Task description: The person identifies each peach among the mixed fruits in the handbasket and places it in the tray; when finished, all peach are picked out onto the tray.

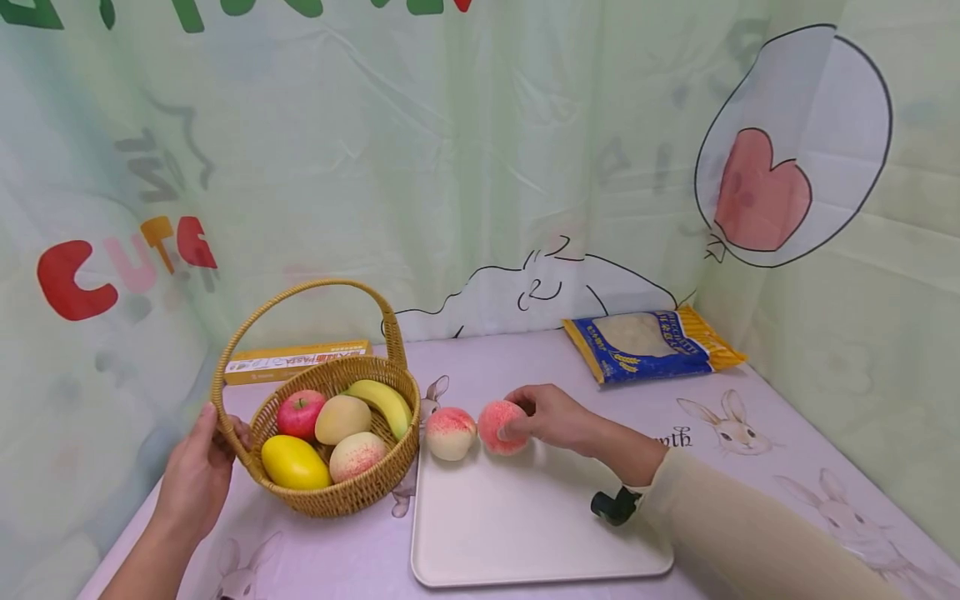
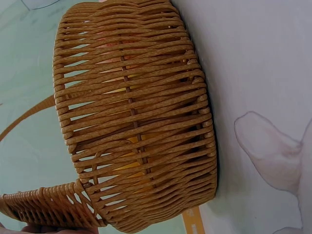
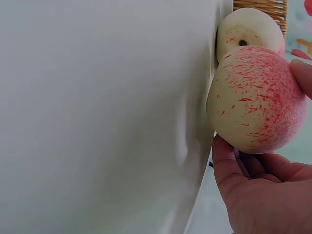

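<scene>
At the far rim of the white tray (image 1: 540,525), my right hand (image 1: 555,421) pinches a pink and cream peach (image 1: 501,429) between thumb and fingers. Another peach (image 1: 450,433) sits on the tray, just left of the held one. My left hand (image 1: 197,483) grips the lower end of the handle on the wicker basket (image 1: 330,502); part of its fingers is hidden behind the handle. Inside the basket lie a red apple (image 1: 302,414), a banana (image 1: 386,406), a yellow mango (image 1: 295,463), a pale yellowish fruit (image 1: 342,420) and a speckled peach (image 1: 358,457).
Behind the basket lies a yellow pasta box (image 1: 292,361). A blue and yellow pasta bag (image 1: 648,343) is at the back right of the table (image 1: 495,371), whose cloth has printed rabbits. Curtains (image 1: 450,183) close off the back and sides.
</scene>
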A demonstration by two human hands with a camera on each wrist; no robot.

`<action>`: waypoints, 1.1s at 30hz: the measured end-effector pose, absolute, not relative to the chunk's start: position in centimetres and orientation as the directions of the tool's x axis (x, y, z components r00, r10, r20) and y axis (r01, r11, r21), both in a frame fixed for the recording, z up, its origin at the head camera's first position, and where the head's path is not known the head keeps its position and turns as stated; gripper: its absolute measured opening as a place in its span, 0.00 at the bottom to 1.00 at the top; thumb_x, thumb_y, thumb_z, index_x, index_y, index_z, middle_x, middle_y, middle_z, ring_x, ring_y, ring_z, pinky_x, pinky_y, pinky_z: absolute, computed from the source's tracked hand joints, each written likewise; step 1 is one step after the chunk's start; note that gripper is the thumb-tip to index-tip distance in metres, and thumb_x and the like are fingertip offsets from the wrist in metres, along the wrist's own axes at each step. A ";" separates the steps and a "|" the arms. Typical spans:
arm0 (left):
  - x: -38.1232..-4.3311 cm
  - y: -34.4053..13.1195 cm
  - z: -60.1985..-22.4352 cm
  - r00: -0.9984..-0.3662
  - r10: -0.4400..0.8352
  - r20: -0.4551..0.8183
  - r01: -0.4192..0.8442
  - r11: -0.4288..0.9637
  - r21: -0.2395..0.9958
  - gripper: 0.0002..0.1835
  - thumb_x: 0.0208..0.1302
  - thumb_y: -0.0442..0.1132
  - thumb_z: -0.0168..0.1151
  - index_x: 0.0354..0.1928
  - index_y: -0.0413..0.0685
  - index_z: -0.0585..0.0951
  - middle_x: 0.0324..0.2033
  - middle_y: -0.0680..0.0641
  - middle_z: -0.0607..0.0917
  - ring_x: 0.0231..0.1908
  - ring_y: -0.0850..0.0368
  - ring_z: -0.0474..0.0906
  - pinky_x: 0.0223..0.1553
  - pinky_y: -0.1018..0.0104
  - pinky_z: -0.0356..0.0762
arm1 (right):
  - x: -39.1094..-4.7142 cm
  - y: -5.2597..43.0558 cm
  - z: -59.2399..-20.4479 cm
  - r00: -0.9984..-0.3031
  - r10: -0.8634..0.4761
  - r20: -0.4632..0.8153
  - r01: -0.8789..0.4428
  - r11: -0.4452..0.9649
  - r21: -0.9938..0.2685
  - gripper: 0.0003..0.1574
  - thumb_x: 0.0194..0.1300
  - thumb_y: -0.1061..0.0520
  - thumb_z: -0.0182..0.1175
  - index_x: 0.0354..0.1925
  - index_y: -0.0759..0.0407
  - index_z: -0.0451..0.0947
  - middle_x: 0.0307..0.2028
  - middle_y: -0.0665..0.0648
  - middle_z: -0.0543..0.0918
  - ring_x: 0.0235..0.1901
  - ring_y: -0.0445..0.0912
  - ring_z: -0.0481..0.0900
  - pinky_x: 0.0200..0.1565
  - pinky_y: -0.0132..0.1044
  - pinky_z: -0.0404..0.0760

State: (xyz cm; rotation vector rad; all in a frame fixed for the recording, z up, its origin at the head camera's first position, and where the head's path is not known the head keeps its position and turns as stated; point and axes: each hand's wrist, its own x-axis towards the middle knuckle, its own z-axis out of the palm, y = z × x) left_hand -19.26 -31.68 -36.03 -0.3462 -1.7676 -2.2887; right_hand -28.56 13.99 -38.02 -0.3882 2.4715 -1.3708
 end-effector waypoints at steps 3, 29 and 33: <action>-19.2 -31.7 -36.0 -0.942 -0.033 0.333 0.330 -0.252 0.910 0.19 0.86 0.48 0.37 0.42 0.49 0.77 0.35 0.53 0.78 0.39 0.60 0.74 0.50 0.75 0.71 | -28.5 13.9 -38.1 -0.925 -0.355 -0.134 -0.082 0.531 -0.843 0.28 0.59 0.56 0.73 0.56 0.62 0.80 0.47 0.54 0.83 0.47 0.48 0.77 0.49 0.39 0.81; -19.3 -31.5 -35.9 -0.951 -0.051 0.304 0.308 -0.211 0.928 0.19 0.85 0.51 0.38 0.43 0.49 0.76 0.35 0.53 0.77 0.40 0.59 0.74 0.51 0.75 0.71 | -28.5 13.9 -36.7 -0.915 -0.389 -0.108 -0.139 0.554 -0.821 0.38 0.61 0.53 0.73 0.64 0.68 0.73 0.53 0.57 0.82 0.53 0.49 0.78 0.58 0.44 0.80; -19.3 -31.6 -36.0 -0.950 -0.048 0.308 0.310 -0.231 0.922 0.19 0.85 0.50 0.38 0.43 0.49 0.76 0.35 0.53 0.77 0.40 0.59 0.74 0.51 0.75 0.71 | -28.6 13.7 -36.0 -0.907 -0.413 -0.084 -0.169 0.538 -0.826 0.38 0.62 0.52 0.73 0.64 0.68 0.73 0.56 0.60 0.82 0.55 0.50 0.78 0.59 0.46 0.80</action>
